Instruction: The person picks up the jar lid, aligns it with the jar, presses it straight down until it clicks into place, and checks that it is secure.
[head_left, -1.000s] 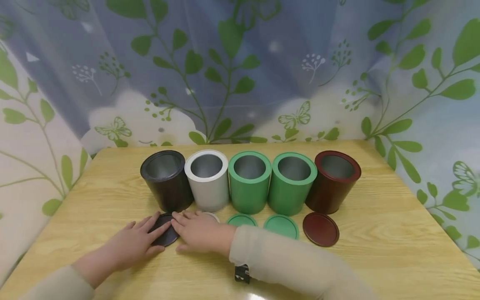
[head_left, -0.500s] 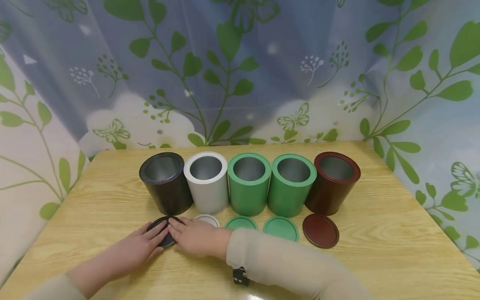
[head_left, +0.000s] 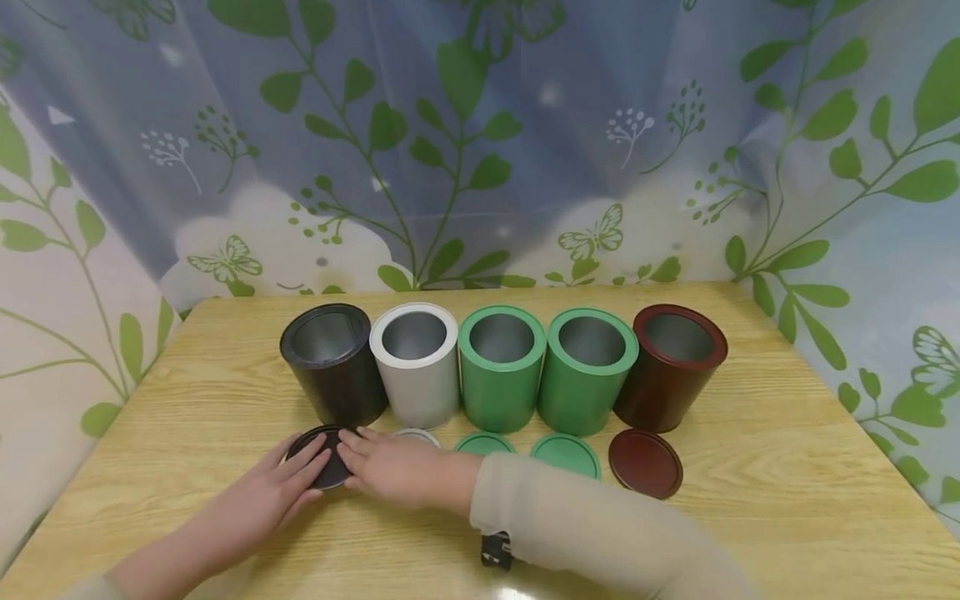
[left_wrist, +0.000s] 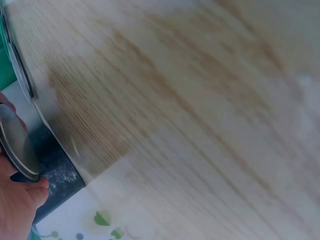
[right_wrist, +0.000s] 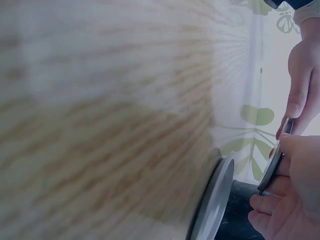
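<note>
Both hands hold a round black lid (head_left: 332,475) between them, in front of the black can (head_left: 337,387). My left hand (head_left: 273,496) grips its left side, fingers over the top. On the opposite side the right hand (head_left: 401,471) pinches the rim. Seen from the right wrist, the lid (right_wrist: 272,170) is raised and tilted edge-on, with fingers and thumb on either face. The lid's underside (left_wrist: 17,142) shows in the left wrist view. A white lid (head_left: 422,437) lies partly hidden behind the right hand.
White (head_left: 420,392), green (head_left: 501,392), second green (head_left: 577,396) and dark red (head_left: 663,387) cans stand open in a row with the black one. Green lids (head_left: 483,443) (head_left: 566,454) and a dark red lid (head_left: 647,463) lie before them on the wooden table (head_left: 787,467).
The left fingers, spread over the black lid a second ago, are closer together, and the left thumb is tucked in. The lid has shifted slightly left with both hands; the cans have not moved.
</note>
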